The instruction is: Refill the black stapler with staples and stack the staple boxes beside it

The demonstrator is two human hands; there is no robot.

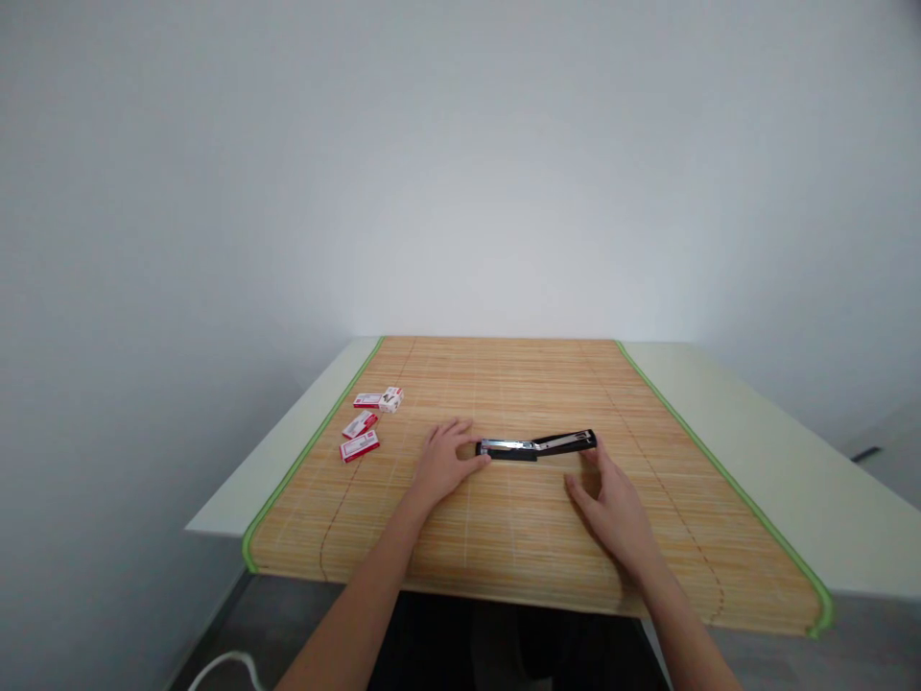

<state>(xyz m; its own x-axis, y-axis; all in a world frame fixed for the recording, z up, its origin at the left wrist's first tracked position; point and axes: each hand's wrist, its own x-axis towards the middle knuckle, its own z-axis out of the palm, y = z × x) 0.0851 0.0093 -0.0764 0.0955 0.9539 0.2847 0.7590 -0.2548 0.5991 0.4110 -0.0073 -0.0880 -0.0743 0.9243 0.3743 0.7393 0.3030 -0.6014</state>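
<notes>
A black and silver stapler [536, 444] lies unfolded flat in the middle of a bamboo mat [518, 537]. My left hand [446, 463] rests on the mat at the stapler's left end, fingers spread, thumb touching that end. My right hand [611, 504] lies at the stapler's right end, fingers extended, fingertips close to or touching it. Neither hand is wrapped round anything.
Several small red and white staple boxes [368, 422] lie at the mat's left side. The mat has a green border [309, 451] and covers a pale table [777, 451] against a white wall. A white cable [223, 664] shows on the floor at lower left.
</notes>
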